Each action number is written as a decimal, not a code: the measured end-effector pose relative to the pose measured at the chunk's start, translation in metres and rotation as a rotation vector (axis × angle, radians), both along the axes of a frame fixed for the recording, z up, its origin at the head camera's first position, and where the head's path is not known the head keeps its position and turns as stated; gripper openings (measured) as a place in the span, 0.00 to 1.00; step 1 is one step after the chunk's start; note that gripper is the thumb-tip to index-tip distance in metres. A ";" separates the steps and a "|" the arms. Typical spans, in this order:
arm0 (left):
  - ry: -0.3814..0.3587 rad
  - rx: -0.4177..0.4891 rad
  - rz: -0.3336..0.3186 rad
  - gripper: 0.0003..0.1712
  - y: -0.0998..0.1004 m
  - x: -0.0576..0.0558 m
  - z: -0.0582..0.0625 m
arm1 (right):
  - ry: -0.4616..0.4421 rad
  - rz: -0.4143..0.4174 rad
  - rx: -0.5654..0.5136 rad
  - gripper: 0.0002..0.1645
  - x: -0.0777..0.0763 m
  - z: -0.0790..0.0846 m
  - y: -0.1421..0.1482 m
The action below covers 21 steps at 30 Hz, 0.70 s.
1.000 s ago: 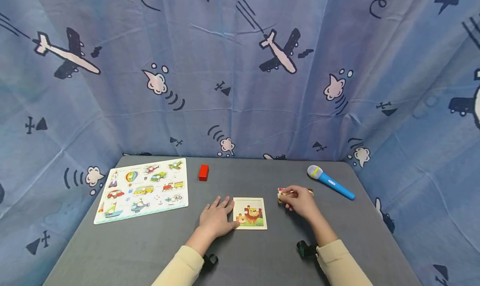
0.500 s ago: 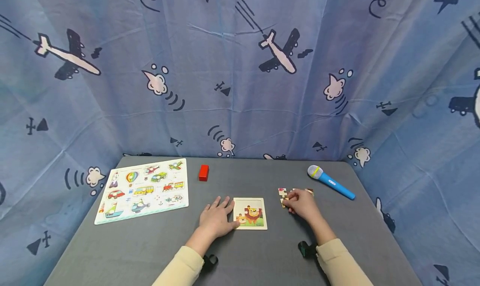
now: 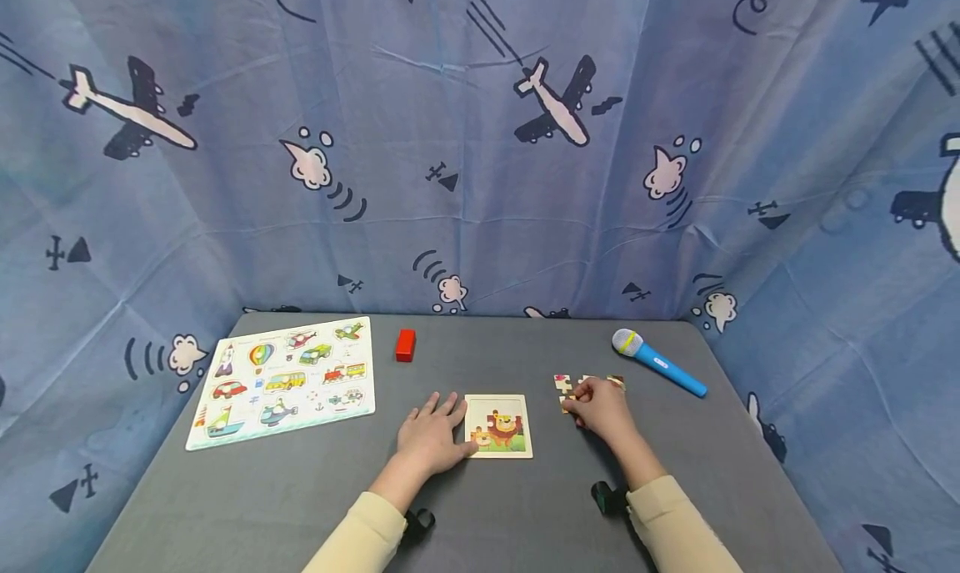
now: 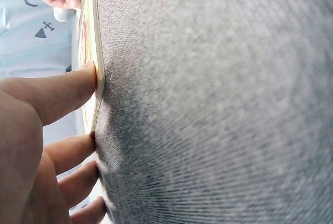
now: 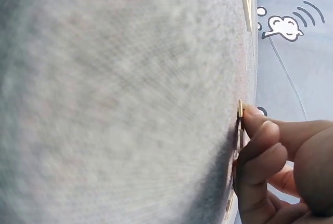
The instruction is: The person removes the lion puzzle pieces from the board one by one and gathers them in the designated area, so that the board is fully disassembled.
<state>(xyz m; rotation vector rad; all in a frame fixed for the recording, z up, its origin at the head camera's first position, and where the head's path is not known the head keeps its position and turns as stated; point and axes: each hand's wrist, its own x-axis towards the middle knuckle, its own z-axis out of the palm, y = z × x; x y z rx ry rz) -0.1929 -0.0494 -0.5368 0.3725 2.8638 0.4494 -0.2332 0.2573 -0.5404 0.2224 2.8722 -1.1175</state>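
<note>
A small square wooden jigsaw board (image 3: 476, 408) with a lion picture, partly filled with pieces, lies flat at the middle of the grey table. My left hand (image 3: 431, 441) rests beside it with fingers spread, its thumb on the board's near left corner. In the left wrist view, the thumb (image 4: 78, 86) presses on the board's edge (image 4: 98, 73). To the right, my right hand (image 3: 606, 408) is over loose jigsaw pieces (image 3: 562, 382), fingers curled, partly covering them. In the right wrist view, its thumb and fingertips pinch a thin wooden jigsaw piece (image 5: 240, 108) close over the table.
A blue toy microphone (image 3: 663, 364) lies at the back right, beyond the loose pieces. At the back stands a red block (image 3: 405, 345). A large picture board with vehicles (image 3: 281, 381) covers the left side. A blue curtain (image 3: 480, 181) hangs behind the table.
My right hand has shifted slightly right and toward me, uncovering jigsaw pieces at the left of the loose group. The left hand and the lion board have stayed put.
</note>
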 end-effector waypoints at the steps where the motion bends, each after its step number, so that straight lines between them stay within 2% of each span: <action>1: 0.002 0.001 -0.002 0.45 0.000 0.000 0.000 | 0.000 0.001 0.010 0.14 0.000 0.000 0.000; 8: 0.008 -0.008 -0.010 0.45 0.000 0.000 0.001 | -0.025 0.013 0.031 0.16 -0.001 -0.002 0.000; 13: 0.009 -0.002 -0.010 0.45 0.001 0.000 0.000 | 0.019 0.017 0.033 0.15 -0.001 0.001 0.001; 18: 0.007 -0.002 -0.010 0.45 0.000 0.000 0.002 | 0.084 0.047 0.053 0.18 -0.001 0.013 -0.003; 21: 0.007 0.001 -0.008 0.45 0.000 0.001 0.002 | 0.074 0.077 0.032 0.19 0.001 0.023 -0.010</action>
